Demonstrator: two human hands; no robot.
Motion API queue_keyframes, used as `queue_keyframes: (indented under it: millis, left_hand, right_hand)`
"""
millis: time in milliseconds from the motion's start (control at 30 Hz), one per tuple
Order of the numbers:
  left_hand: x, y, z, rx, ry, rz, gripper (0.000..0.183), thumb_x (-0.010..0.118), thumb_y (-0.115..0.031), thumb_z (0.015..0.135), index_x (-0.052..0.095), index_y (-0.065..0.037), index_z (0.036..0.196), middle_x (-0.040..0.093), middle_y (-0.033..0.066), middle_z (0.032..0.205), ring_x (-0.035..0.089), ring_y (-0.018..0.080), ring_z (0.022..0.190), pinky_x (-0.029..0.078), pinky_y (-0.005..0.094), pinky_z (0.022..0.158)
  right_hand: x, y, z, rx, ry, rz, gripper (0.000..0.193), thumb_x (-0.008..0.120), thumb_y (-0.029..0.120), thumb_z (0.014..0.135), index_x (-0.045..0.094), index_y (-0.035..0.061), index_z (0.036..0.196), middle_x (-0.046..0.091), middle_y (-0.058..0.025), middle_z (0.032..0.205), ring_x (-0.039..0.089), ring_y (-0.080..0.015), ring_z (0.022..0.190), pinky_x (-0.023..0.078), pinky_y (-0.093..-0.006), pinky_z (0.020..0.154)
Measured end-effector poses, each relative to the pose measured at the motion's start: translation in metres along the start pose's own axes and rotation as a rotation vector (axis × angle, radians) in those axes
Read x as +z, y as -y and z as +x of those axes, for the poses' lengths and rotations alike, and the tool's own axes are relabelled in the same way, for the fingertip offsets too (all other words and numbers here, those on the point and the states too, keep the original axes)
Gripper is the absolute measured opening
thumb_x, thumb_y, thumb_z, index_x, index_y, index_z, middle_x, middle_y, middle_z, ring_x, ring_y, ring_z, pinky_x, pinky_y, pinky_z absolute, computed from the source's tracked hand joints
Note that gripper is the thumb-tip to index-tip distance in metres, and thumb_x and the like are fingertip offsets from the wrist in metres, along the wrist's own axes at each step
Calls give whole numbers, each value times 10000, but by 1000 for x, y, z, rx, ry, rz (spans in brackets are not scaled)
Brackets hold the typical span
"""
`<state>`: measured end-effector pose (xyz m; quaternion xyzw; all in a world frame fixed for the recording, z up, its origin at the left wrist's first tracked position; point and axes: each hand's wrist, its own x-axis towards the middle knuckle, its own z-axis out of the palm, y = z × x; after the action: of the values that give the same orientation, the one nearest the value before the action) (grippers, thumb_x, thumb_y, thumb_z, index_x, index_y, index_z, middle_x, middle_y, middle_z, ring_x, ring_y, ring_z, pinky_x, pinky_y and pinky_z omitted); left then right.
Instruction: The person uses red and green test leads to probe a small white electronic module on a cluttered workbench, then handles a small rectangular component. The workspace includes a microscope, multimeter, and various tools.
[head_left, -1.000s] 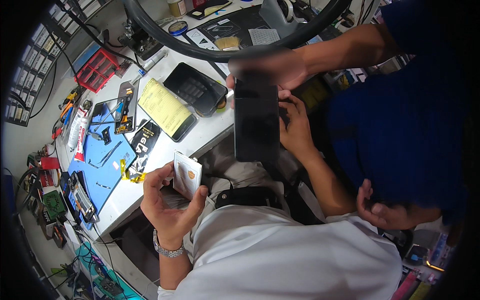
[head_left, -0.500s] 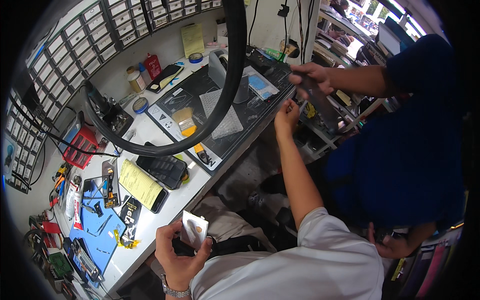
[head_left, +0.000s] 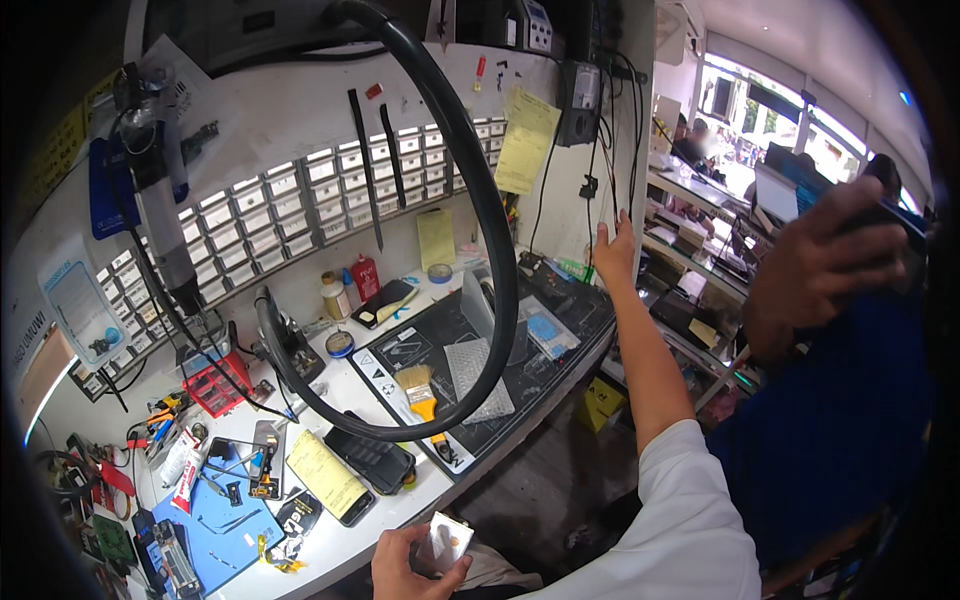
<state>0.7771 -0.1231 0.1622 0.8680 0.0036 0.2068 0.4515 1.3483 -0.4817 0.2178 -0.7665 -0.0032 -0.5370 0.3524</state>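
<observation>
Low in the view, my left hand (head_left: 412,570) pinches a small flat white rectangular piece (head_left: 446,541) with a tan mark on its face. Thumb and fingers grip its edges above my lap. My right arm stretches far forward past the bench's right end. At its end, my right hand (head_left: 614,256) has a finger and the thumb extended, close to the black cables (head_left: 640,170) hanging along the wall; nothing shows in it. On the bench nearest my left hand lies a phone with a yellow paper slip (head_left: 325,474) on it, beside a black organizer tray (head_left: 372,458).
A person in dark blue stands close on my right, with a blurred hand (head_left: 825,265) raised around a dark object. A thick black hose (head_left: 508,230) loops over the bench. A dark work mat (head_left: 410,345) carries a brush (head_left: 416,392) and bubble wrap (head_left: 466,368).
The view has tilted up, showing more wall. My right hand has moved from near the other person's hand toward the cables, its fingers extending. The other person's hand has shifted right with the dark object.
</observation>
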Motion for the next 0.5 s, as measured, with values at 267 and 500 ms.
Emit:
queue_keyframes:
  millis: [267,500]
  left_hand:
    - [0,10,-4,19,-62,-14,586,1004,-260,769,668,-22,1185,661,134,938,653,270,789,540,401,709]
    - [0,13,-10,-6,-51,35,592,1009,-288,762,683,-19,1177,643,89,875,600,212,670,503,372,608]
  right_hand:
    - [-6,40,32,110,64,218,421,595,309,1137,654,-20,1393,739,-214,1217,710,-361,1162,552,-454,1027]
    - [9,40,23,134,21,138,561,551,389,1147,569,-41,1507,616,-288,1481,581,-435,1406,441,-494,1198]
